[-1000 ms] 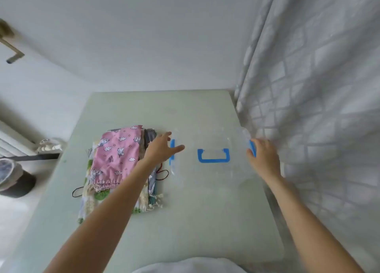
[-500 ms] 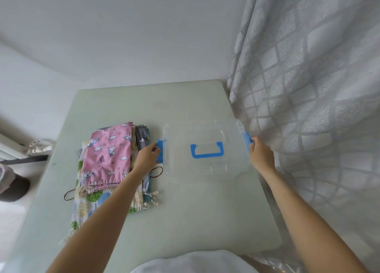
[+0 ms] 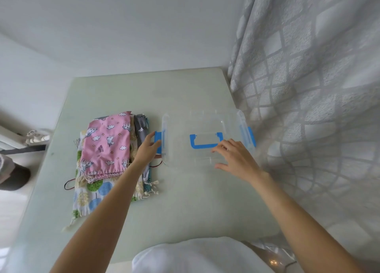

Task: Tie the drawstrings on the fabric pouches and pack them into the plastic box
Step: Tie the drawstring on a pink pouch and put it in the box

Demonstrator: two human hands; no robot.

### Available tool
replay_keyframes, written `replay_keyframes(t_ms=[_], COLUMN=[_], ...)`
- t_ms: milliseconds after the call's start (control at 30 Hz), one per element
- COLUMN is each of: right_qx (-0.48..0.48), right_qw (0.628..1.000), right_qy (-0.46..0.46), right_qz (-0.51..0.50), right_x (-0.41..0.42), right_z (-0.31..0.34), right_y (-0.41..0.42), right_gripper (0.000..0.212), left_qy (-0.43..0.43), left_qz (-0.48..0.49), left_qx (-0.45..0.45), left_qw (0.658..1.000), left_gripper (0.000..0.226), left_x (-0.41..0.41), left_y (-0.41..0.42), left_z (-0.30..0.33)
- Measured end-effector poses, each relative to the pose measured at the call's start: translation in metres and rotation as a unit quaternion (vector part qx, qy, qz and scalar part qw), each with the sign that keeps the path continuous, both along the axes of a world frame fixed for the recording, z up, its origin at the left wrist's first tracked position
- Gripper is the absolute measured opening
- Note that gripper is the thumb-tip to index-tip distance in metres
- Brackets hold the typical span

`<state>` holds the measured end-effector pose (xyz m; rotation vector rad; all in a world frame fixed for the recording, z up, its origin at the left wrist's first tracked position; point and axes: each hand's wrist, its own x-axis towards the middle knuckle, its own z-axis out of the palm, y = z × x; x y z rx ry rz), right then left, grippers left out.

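We see a clear plastic box with its lid on, sitting on a pale green table toward the right side, close to a patterned grey curtain. The box has a blue handle on the lid and blue side latches, the left latch and the right latch. Our left hand is at the left latch, fingers extended with the thumb against the blue clip; we cannot tell whether it really pinches it or just touches. Our right hand is over the near right part of the lid, fingers spread and relaxed, tips near the handle, holding nothing; contact with the lid unclear. A stack of fabric pouches lies flat just left of the box, partly under the left forearm: pink pouch with cloud print on top, a grey one beside it, a white one with green and blue circles underneath. Drawstrings loose, a dark cord loop sticks out at the stack's left edge. No pouch is in the box. White clothing shows at bottom centre.
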<state>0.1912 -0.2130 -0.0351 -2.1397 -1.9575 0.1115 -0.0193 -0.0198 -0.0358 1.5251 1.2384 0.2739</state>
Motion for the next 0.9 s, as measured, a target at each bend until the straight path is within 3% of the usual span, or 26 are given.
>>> replay_keyframes(t_ms=[133, 300, 400, 467, 567, 633, 733, 900], right_qx=[0.006, 0.094, 0.166, 0.176, 0.167, 0.161, 0.132, -0.024], right_qw=[0.999, 0.987, 0.975, 0.976, 0.981, 0.98, 0.983, 0.992], right_qy=[0.046, 0.128, 0.137, 0.116, 0.062, 0.055, 0.051, 0.06], right_qz=[-0.007, -0.026, -0.047, -0.045, -0.07, -0.101, -0.12, -0.112], right_x=[0.004, 0.009, 0.018, 0.028, 0.044, 0.054, 0.067, 0.091], right_z=[0.005, 0.031, 0.058, 0.07, 0.077, 0.078, 0.07, 0.036], right_y=[0.0, 0.003, 0.015, 0.03, 0.059, 0.085, 0.129, 0.19], right_gripper=[0.036, 0.021, 0.021, 0.021, 0.021, 0.024, 0.029, 0.03], left_qy=[-0.041, -0.041, -0.023, 0.026, 0.027, 0.03, 0.086, 0.076], left_qz=[0.017, 0.026, 0.03, 0.021, 0.014, -0.005, -0.049, -0.069], left_qx=[-0.042, -0.037, -0.014, 0.061, 0.175, 0.203, 0.192, 0.157], left_qw=[0.998, 0.998, 0.999, 0.998, 0.984, 0.979, 0.976, 0.982], left_gripper=[0.06, 0.066, 0.058, 0.051, 0.045, 0.045, 0.049, 0.047], left_x=[-0.007, -0.009, -0.008, -0.008, -0.005, 0.003, 0.014, 0.02], left_y=[0.005, 0.006, 0.004, 0.007, 0.012, 0.019, 0.026, 0.038], left_z=[-0.006, -0.016, -0.013, -0.011, -0.005, 0.002, 0.008, 0.008])
